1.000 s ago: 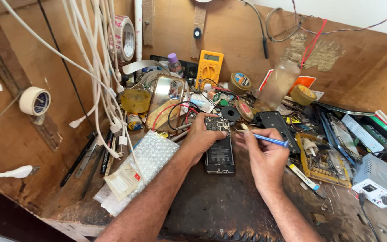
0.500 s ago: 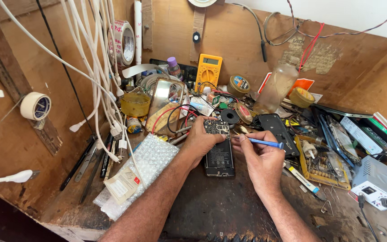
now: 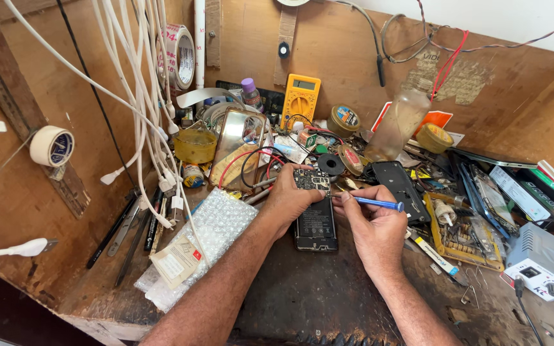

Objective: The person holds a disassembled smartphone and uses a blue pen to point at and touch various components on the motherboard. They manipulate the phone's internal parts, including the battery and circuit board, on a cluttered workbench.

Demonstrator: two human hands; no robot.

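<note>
the left hand (image 3: 288,195) pins the opened phone (image 3: 316,211) flat on the bench; the right hand (image 3: 370,221) pinches a blue screwdriver (image 3: 377,204) at its top edge. keep the tip square, pressure light.

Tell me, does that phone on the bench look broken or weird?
Yes: the phone lies with its back cover off, battery and circuit board bare. The left hand steadies it; the right hand holds a blue tool beside it.
</note>
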